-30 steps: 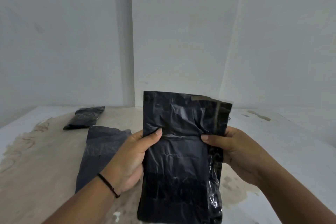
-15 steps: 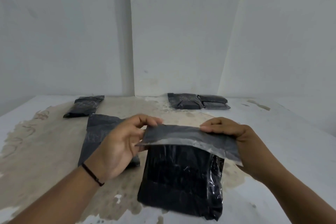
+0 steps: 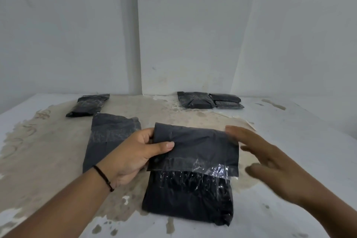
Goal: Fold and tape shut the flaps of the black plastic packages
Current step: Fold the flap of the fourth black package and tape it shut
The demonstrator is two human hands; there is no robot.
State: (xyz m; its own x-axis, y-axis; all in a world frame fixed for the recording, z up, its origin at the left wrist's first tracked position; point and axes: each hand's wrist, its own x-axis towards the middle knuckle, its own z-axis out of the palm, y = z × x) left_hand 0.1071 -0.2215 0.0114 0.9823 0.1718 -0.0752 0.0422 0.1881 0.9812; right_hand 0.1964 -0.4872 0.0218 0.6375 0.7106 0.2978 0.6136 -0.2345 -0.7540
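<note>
In the middle of the frame, the black package (image 3: 188,197) lies on the table (image 3: 289,160). The left hand (image 3: 133,158) pinches its folded flap (image 3: 195,147). The right hand (image 3: 270,158) is open and blurry, just right of it.

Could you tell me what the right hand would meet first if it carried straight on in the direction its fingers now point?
The right hand is open, fingers aimed left. It would probably meet the folded flap of the black package first, at the flap's right edge; motion blur leaves depth uncertain.
</note>
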